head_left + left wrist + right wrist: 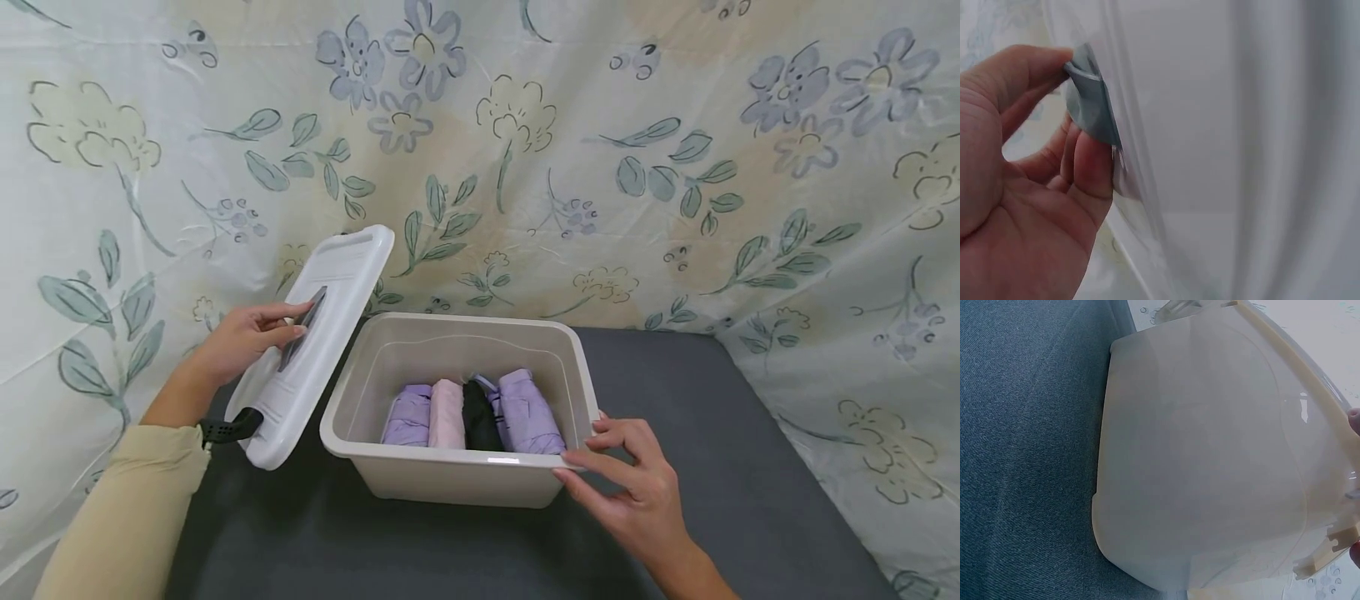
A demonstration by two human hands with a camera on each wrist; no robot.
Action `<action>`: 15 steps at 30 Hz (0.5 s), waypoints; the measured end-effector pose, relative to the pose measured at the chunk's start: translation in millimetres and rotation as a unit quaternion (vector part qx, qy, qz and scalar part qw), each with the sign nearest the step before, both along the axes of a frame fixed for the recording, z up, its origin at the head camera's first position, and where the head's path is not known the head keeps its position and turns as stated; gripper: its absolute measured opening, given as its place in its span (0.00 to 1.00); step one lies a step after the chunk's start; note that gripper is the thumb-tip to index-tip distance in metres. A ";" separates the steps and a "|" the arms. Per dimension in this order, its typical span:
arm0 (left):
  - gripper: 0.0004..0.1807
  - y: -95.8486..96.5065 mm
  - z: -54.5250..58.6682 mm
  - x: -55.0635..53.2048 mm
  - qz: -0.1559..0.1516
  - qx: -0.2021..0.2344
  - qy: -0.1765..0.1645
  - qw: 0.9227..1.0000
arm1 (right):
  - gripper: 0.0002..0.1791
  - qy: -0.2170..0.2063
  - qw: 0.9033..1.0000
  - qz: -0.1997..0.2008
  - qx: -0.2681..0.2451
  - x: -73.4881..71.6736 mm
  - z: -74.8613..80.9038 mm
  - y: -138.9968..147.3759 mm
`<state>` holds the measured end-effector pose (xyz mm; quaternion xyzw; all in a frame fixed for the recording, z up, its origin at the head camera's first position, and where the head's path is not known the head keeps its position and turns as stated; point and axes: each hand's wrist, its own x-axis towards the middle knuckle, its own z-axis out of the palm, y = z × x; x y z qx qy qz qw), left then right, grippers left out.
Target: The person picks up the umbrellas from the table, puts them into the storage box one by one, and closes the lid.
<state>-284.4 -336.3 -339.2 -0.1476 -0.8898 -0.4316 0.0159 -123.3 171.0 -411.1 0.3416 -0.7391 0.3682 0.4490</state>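
A beige plastic bin stands on the dark grey table top. Inside lie several rolled fabric bundles side by side: purple, pink, black and purple. Its white lid stands tilted just left of the bin, lower edge down by the table. My left hand pinches the lid's grey latch between thumb and fingers. My right hand lies with nearly straight fingers against the bin's front right corner rim; the right wrist view shows mostly the bin's outer wall.
A floral sheet hangs close behind and to both sides of the table. Bare grey table surface stretches right of the bin and in front of it. A dark watch strap sits on my left wrist.
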 end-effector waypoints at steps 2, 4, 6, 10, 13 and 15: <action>0.29 3.5 5.5 1.1 -0.013 0.005 0.001 1.000 | 0.14 0.002 1.000 0.003 -0.002 -0.3 -0.4 -0.3; 0.28 7.2 10.5 2.0 -0.025 0.002 0.009 1.000 | 0.14 0.000 1.000 0.002 -0.002 0.2 -0.8 -0.1; 0.27 11.5 15.3 3.3 -0.036 -0.006 0.017 0.999 | 0.14 -0.002 1.000 0.001 -0.001 0.6 -1.1 0.2; 0.27 22.3 24.2 4.4 -0.053 -0.022 0.030 0.998 | 0.15 -0.005 1.000 -0.006 0.002 1.9 -1.4 1.1; 0.27 32.5 32.9 5.9 -0.061 -0.036 0.029 0.997 | 0.15 -0.005 1.000 -0.008 0.002 2.2 -1.5 1.7; 0.26 40.5 38.7 6.1 -0.074 -0.047 0.033 0.996 | 0.15 -0.005 1.000 -0.006 0.001 2.2 -1.6 2.0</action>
